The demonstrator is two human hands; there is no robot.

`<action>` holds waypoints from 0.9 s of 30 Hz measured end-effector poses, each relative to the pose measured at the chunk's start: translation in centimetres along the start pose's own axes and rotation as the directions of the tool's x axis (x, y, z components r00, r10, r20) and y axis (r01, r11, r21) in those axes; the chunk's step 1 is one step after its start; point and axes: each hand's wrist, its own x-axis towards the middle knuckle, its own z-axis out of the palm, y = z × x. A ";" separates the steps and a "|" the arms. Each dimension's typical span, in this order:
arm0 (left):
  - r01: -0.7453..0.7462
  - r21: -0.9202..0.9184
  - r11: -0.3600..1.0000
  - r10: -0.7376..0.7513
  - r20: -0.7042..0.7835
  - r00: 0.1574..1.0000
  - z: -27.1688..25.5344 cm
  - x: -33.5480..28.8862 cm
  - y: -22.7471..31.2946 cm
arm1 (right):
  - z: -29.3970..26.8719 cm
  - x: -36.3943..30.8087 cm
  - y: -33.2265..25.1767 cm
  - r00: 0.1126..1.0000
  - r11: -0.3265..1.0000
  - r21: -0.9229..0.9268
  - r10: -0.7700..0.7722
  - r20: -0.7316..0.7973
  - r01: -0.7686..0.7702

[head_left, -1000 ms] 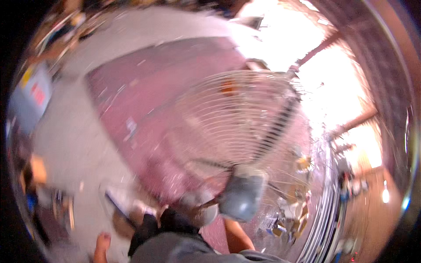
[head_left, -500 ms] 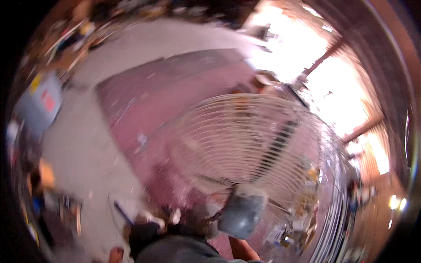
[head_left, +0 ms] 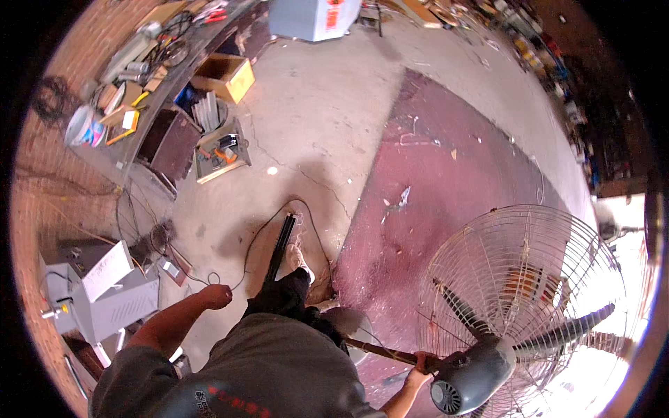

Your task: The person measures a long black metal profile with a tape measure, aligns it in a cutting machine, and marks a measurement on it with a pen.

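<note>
A large industrial pedestal fan (head_left: 488,362) leans at my right, with a round wire cage (head_left: 516,230), dark blades and a grey motor. My right hand (head_left: 419,371) is closed round the fan's pole (head_left: 380,348), just beside the motor housing. The pale round base (head_left: 355,327) shows partly, close to my legs. My left hand (head_left: 220,297) hangs away from my body at the left, fingers curled in, with nothing visible in it. Below it lies the grey floor with a thin cable.
A dark red mat (head_left: 432,174) covers the middle floor. Black cable (head_left: 254,233) loops round my foot. A cluttered workbench (head_left: 157,90) lines the left wall, with an open drawer (head_left: 221,150) beside it. A grey machine (head_left: 118,292) stands near left; a grey box (head_left: 313,17) is at the back.
My view has swung left, bringing the workbench in, and the blur has cleared. The fan now appears farther right in view. My right hand on its pole has come into sight.
</note>
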 end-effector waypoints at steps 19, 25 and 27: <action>0.403 -0.874 0.271 -0.744 0.075 0.664 -0.8 -8.0 8.6 | 46.0 17.6 -39.4 0.833 0.936 0.344 -0.252 0.493 0.080; 0.299 -0.935 0.189 -0.816 0.019 0.578 -2.7 -1.5 10.8 | 64.8 21.9 -49.3 0.742 0.929 0.323 -0.344 0.576 0.180; 0.241 -0.967 0.083 -0.868 0.048 0.494 -4.9 1.5 12.1 | 72.7 27.5 -48.8 0.631 0.892 0.422 -0.421 0.652 0.159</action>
